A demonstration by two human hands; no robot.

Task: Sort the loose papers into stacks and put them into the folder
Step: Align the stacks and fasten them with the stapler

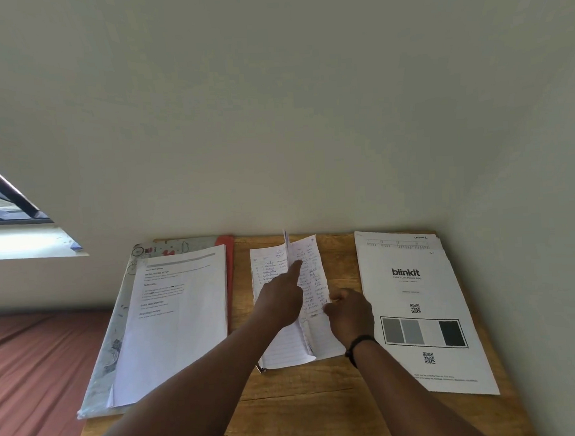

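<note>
Now the handwritten sheets (286,318), mid-table between the typed stack on the folder (119,330) and the printed stack (417,311), are pinned by the left hand (280,300), forefinger extended, while an edge is pinched by the right hand (347,309), presumably for squaring.

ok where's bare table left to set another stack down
Bare wood shows along the near edge of the wooden table, below the handwritten sheets, and in a narrow strip between them and the blinkit printout. The far half is crowded: the folder, papers, both hands.
</note>
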